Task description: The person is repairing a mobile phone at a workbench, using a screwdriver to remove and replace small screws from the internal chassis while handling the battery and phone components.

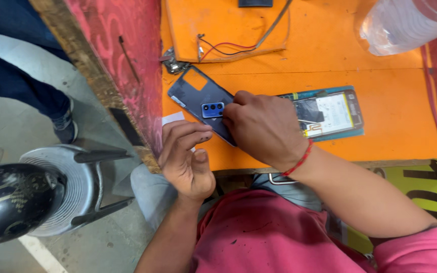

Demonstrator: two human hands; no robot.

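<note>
Pink shirt fabric [259, 237] filled the lower centre of the frame. Above it, the left hand [185, 156] sat with fingers curled loosely together near a small white slip [172, 119], not gripping it. The right hand [264, 126] pressed its bunched fingers on the dark blue phone back cover [195, 96] at centre, beside its blue camera module [212, 109]. Judged step: seating the cover; next move needs even pressure. An opened phone body [330, 114] lay centre-right on the orange mat [395, 121].

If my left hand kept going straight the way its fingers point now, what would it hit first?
The left hand points up and right, fingertips by a small white paper slip. Going on, it would probably first meet the dark blue phone back cover under the right hand; depth is unclear.
</note>
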